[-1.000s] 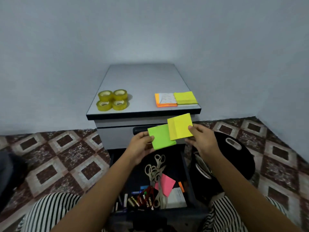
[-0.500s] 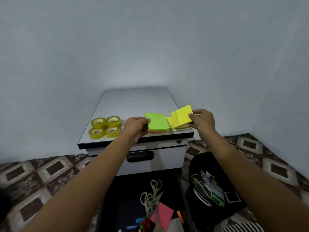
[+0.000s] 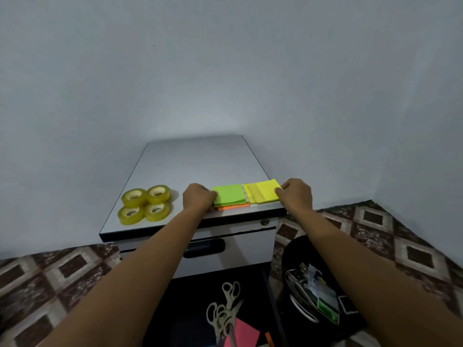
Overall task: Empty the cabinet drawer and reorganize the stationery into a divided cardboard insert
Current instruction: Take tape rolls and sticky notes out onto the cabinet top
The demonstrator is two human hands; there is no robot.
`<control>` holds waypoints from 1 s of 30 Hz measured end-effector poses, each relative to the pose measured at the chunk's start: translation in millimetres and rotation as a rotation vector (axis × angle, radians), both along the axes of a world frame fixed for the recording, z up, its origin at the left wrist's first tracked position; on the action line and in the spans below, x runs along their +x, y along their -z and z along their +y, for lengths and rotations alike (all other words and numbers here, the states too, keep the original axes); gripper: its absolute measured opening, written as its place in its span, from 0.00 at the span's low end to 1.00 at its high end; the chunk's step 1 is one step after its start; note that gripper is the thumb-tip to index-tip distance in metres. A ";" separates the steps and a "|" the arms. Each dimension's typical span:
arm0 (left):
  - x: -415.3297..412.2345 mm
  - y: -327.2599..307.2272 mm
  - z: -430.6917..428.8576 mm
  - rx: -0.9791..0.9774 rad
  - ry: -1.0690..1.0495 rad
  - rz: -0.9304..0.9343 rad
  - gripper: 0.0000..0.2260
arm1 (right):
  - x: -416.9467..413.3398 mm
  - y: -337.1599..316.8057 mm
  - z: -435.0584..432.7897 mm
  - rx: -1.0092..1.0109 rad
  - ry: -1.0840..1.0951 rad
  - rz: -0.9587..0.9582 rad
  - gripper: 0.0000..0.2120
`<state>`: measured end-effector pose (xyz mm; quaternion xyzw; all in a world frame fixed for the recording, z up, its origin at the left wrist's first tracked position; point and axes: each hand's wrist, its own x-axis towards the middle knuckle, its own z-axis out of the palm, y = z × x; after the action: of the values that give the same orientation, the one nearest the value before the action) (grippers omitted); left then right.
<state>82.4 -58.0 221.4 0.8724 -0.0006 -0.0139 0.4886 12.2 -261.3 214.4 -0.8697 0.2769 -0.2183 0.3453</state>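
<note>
On the grey cabinet top a green sticky-note pad lies on an orange pad, and my left hand holds its left edge with curled fingers. Beside it a yellow sticky-note pad rests on another yellow stack; my right hand pinches its right edge. Below, the open drawer holds scissors and a pink pad.
Several yellow tape rolls sit in a cluster at the cabinet top's left front. A black bag with papers and a green item stands on the patterned floor right of the drawer. Grey walls close in behind and to the right.
Both hands carried the green and yellow pads from above the drawer up to the cabinet top and lowered them flat onto the stacks there. My view rose with them.
</note>
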 end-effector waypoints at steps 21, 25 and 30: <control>-3.4 7.1 2.3 -0.107 0.023 -0.051 0.09 | -9.6 2.6 16.3 -0.102 -0.100 -0.013 0.16; -32.7 12.2 11.6 -0.164 0.075 -0.161 0.04 | -26.3 5.6 31.1 -0.139 -0.120 -0.102 0.19; -76.7 25.6 26.5 -0.138 0.133 -0.327 0.04 | -57.9 9.7 58.5 -0.199 -0.255 -0.228 0.16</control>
<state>5.6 -31.5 195.8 0.8256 -0.1388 0.0958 0.5385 -45.7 -202.8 204.7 -0.8972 0.1007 -0.2963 0.3116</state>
